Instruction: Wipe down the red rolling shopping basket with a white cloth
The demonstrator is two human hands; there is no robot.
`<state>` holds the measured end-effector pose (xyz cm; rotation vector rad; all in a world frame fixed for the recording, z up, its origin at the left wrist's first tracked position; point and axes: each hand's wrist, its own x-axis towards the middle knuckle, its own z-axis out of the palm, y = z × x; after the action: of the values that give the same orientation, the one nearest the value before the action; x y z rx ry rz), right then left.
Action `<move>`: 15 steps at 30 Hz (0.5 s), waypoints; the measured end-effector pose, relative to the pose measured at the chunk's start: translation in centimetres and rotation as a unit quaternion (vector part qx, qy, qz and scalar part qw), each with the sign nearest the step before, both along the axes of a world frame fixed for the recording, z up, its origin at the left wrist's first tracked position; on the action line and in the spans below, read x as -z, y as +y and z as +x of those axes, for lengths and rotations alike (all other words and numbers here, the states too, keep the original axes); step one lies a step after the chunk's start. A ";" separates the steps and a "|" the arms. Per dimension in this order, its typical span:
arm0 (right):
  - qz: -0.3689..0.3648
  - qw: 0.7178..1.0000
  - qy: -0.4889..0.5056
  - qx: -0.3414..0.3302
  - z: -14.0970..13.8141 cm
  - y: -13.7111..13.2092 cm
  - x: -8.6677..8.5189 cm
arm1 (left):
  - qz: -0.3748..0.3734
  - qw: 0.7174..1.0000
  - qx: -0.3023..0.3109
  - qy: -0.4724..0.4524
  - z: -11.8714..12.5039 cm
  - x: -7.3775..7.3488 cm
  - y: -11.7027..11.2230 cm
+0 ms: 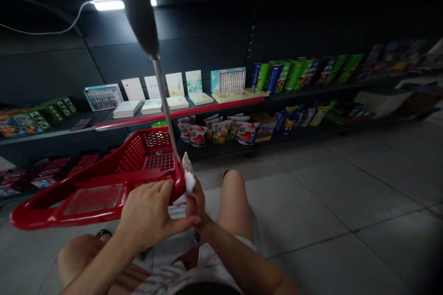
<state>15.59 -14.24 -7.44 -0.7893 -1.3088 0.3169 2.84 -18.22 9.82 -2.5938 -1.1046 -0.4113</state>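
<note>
A red plastic shopping basket [100, 175] with a grid-patterned wall stands in front of me on the left. My left hand [147, 207] rests over its near right rim, fingers curled round the edge and thumb stretched to the right. Close by, my right hand [196, 200] presses a crumpled white cloth [188, 175] against the outer side of the basket's right corner. Its fingers are partly hidden behind the cloth and the rim. From that corner a thin metal pole [164, 97] rises to a dark grip [138, 9] near the camera.
Dark shelves [194, 37] run along the front, lit by a lamp tube [109, 4]. They hold notebooks [128, 108], green and blue packs [294, 73] and snack bags [221, 131]. My bent knees [235, 193] flank the basket's near side. Tiled floor [328, 193] extends right.
</note>
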 end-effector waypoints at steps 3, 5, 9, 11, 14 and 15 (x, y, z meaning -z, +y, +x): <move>-0.004 1.000 0.030 0.000 -1.0 0.3 0.1 | 0.039 0.999 0.036 -0.009 -1.8 0.2 -0.3; 0.028 1.000 -0.001 -0.010 -1.2 0.1 0.0 | 0.055 0.996 0.064 -0.016 -3.2 0.3 -0.4; 0.084 0.994 -0.062 -0.032 -1.6 1.5 0.7 | 0.053 0.993 0.101 -0.042 -6.1 0.3 -0.4; 0.063 0.997 -0.032 -0.011 -1.7 3.4 1.1 | 0.038 0.991 0.118 -0.051 -7.4 0.4 -0.1; 0.014 1.000 0.003 0.001 -2.0 5.1 0.7 | 0.010 0.989 0.136 -0.063 -9.2 0.3 0.6; 0.012 1.000 -0.003 -0.009 -2.1 5.1 0.5 | -0.002 0.988 0.137 -0.066 -9.6 0.3 0.8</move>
<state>13.48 -9.14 -7.91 -0.7593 -1.3240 0.3141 -6.79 -17.40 9.55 -2.7644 -0.7871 -0.6507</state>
